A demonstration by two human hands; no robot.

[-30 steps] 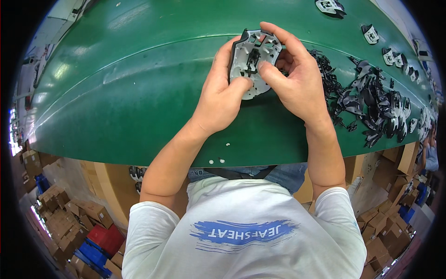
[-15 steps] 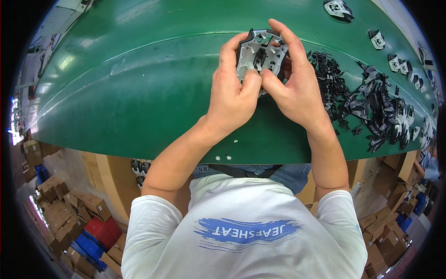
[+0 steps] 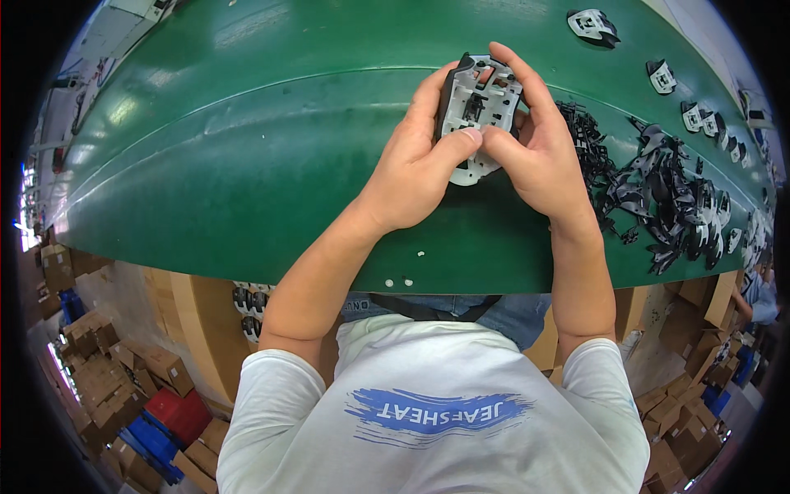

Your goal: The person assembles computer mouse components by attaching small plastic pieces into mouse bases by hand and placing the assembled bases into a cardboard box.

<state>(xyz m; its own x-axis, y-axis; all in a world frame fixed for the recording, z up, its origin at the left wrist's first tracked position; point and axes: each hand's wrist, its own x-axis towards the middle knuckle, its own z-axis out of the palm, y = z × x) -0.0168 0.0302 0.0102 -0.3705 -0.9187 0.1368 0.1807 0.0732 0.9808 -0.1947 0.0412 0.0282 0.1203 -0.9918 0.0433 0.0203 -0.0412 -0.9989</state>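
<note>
Above the green table, both hands hold a black-and-white plastic shell that looks like a computer mouse shell (image 3: 497, 105). Its hollow white inside faces up, showing pegs, openings and a small black part in the middle. My left hand (image 3: 415, 173) is closed around the left side, with the thumb pressing on the inner face. On the right side, my right hand (image 3: 547, 160) grips the shell, its thumb beside the left one and its index finger at the far edge. The fingers beneath are hidden.
Right of my hands lie a heap of small black clips (image 3: 586, 148) and a pile of black shell pieces (image 3: 650, 185). Several black-and-white shells (image 3: 592, 28) line the far right. Small white bits (image 3: 408, 282) lie near the front edge of the green table (image 3: 206, 189). Cardboard boxes (image 3: 156, 354) stand below.
The shell has shifted slightly right and turned, so more of its rounded near end shows. Both hands have moved with it, and both thumbs still press inside.
</note>
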